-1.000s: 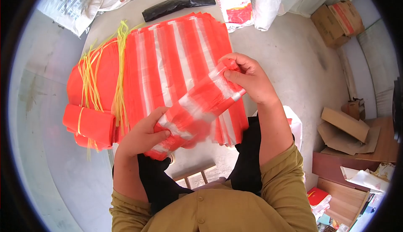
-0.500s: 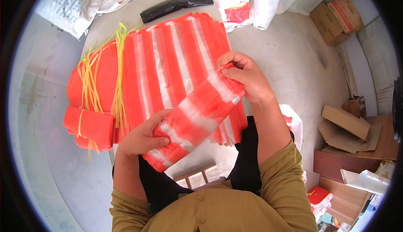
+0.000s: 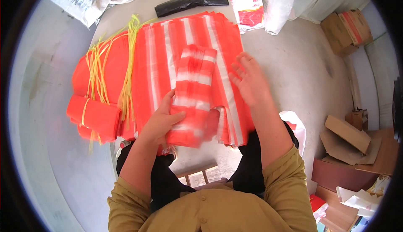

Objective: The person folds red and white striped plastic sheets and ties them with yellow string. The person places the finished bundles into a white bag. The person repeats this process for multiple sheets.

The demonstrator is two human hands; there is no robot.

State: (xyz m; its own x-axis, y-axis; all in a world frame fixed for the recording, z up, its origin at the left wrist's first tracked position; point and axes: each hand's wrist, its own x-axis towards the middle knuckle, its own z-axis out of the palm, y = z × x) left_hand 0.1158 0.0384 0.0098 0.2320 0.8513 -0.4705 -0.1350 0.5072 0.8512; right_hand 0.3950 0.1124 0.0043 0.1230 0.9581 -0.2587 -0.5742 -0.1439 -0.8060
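A folded bundle of red-and-white striped plastic bags (image 3: pixel 193 90) stands tilted over the table's near side. My left hand (image 3: pixel 163 118) grips its lower left side, thumb across the front and fingers behind. Off to the right of the bundle, my right hand (image 3: pixel 250 80) is apart from it, fingers spread and holding nothing. Beneath both lies a broad stack of striped plastic bags (image 3: pixel 152 59). Yellow ties (image 3: pixel 129 72) hang in a bunch along the stack's left part. Farther left, a rolled red bundle (image 3: pixel 94 115) has a yellow tie around it.
A black folded plastic roll (image 3: pixel 192 3) lies at the table's far end. White printed sacks (image 3: pixel 247 5) stand behind. Cardboard boxes (image 3: pixel 346 31) sit on the floor at far right, and an opened carton (image 3: pixel 348 141) nearer. A wooden-framed stool (image 3: pixel 197 176) shows between my legs.
My right hand has let go of the striped bundle's upper end and opened beside it. The bundle has swung from slanted to nearly upright, still in my left hand.
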